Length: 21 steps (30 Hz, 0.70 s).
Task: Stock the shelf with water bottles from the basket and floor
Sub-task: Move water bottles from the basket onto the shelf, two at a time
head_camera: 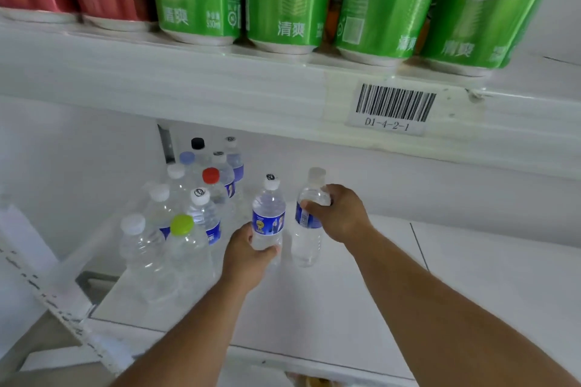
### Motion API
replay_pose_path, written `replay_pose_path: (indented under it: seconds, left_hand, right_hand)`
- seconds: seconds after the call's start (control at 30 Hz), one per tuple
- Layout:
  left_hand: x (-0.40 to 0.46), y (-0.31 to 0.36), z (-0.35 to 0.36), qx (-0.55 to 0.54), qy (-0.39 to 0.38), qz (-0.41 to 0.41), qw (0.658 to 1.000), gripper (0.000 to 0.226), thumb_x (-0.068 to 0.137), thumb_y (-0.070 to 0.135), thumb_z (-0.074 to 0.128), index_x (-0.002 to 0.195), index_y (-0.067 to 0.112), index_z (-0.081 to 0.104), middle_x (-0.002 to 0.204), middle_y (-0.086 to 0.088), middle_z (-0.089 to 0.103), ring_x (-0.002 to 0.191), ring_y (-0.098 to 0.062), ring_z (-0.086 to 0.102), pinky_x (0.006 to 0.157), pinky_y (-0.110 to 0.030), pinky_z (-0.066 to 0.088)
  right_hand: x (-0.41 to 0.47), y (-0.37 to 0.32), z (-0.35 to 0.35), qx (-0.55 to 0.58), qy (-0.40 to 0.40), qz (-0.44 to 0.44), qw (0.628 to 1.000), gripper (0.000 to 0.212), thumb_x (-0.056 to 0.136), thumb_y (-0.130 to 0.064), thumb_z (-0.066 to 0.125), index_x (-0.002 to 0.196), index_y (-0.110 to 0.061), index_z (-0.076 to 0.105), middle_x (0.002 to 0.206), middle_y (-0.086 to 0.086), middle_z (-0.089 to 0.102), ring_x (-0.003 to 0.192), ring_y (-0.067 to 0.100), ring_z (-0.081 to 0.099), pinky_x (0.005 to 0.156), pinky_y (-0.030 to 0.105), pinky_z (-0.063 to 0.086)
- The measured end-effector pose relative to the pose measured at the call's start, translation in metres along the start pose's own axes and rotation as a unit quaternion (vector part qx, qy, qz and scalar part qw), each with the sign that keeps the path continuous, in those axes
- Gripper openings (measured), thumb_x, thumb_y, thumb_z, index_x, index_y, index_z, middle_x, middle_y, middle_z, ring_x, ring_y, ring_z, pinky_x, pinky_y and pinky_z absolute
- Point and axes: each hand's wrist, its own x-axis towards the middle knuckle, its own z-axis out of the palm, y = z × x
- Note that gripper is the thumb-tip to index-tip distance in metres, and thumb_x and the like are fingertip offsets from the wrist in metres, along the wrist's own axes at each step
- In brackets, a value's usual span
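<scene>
placing two bottles on shelf (345, 308) | left hand (243, 253) gripping labelled bottle (268, 217) | right hand (341, 214) gripping clear-capped bottle (309, 229), both right of bottle cluster (179, 220) | next likely: letting go, fetching more

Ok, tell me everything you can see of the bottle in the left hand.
The bottle is clear plastic, with a white cap bearing a black mark and a blue label round its middle. It stands upright on the white shelf, holding clear liquid. The left hand grips its lower body. It stands apart from the right hand's bottle.
</scene>
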Motion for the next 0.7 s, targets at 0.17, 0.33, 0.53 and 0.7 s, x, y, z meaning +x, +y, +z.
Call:
replay_pose_path:
  seconds: [0.17, 0.33, 0.53, 0.7]
  left_hand:
    - [0.045, -0.006, 0.014, -0.011, 0.025, -0.011, 1.000, 0.054, 0.071, 0.029, 0.079, 0.123, 0.026, 0.063, 0.123, 0.001, 0.066, 0.115, -0.020, 0.062, 0.098, -0.043, 0.052]
    - [0.081, -0.013, 0.024, -0.025, 0.043, -0.015, 0.999, 0.044, 0.072, 0.026, 0.077, 0.113, 0.033, 0.063, 0.106, 0.011, 0.068, 0.080, -0.002, 0.067, 0.069, -0.026, 0.057]
    - [0.119, -0.011, 0.030, 0.008, 0.063, 0.008, 0.998, 0.038, 0.073, 0.024, 0.078, 0.105, 0.034, 0.061, 0.093, 0.011, 0.066, 0.072, 0.008, 0.058, 0.054, -0.012, 0.041]
    - [0.142, -0.013, 0.040, 0.029, 0.059, 0.024, 0.998, 0.035, 0.073, 0.023, 0.079, 0.103, 0.027, 0.063, 0.093, 0.005, 0.069, 0.075, -0.008, 0.066, 0.064, -0.022, 0.050]
  right_hand:
    - [0.046, 0.005, 0.015, -0.017, -0.007, -0.015, 1.000, 0.052, 0.074, -0.048, 0.075, 0.116, -0.018, 0.063, 0.108, -0.003, 0.067, 0.096, 0.019, 0.064, 0.066, 0.024, 0.044]
    - [0.074, 0.003, 0.030, -0.053, -0.007, -0.015, 0.998, 0.043, 0.076, -0.053, 0.071, 0.114, -0.033, 0.067, 0.109, -0.012, 0.068, 0.098, 0.013, 0.064, 0.084, 0.030, 0.055]
    - [0.095, -0.001, 0.037, -0.004, 0.016, 0.012, 1.000, 0.031, 0.079, -0.039, 0.075, 0.062, -0.029, 0.052, 0.062, -0.017, 0.053, 0.057, 0.000, 0.051, 0.051, 0.017, 0.041]
    - [0.113, -0.005, 0.038, -0.035, -0.011, -0.007, 0.999, 0.028, 0.090, -0.030, 0.069, 0.066, -0.029, 0.054, 0.068, -0.014, 0.052, 0.075, 0.013, 0.053, 0.069, 0.024, 0.043]
